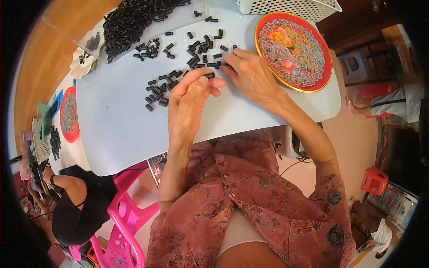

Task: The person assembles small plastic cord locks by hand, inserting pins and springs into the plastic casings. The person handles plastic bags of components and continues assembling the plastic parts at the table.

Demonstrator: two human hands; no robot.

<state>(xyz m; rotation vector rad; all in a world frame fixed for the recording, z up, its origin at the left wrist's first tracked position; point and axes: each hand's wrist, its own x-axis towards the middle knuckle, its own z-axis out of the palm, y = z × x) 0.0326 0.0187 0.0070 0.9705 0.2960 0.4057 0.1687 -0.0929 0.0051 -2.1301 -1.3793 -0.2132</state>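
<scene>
At the centre of the frame the left hand (pixel 190 100) pinches a small black tube piece (pixel 209 75) between thumb and fingertips, its grip pressed together on the piece just above the pale worktop (pixel 120 129). Just to its right, the right hand (pixel 250 73) lies palm down, its fingertips closed on another black piece (pixel 218 64) at the edge of the scattered black pieces (pixel 178 67). A larger heap of black pieces (pixel 129 22) fills the upper left. A red gold-rimmed plate (pixel 328 67) holding finished parts sits upper right, beside a white perforated basket (pixel 290 6).
</scene>
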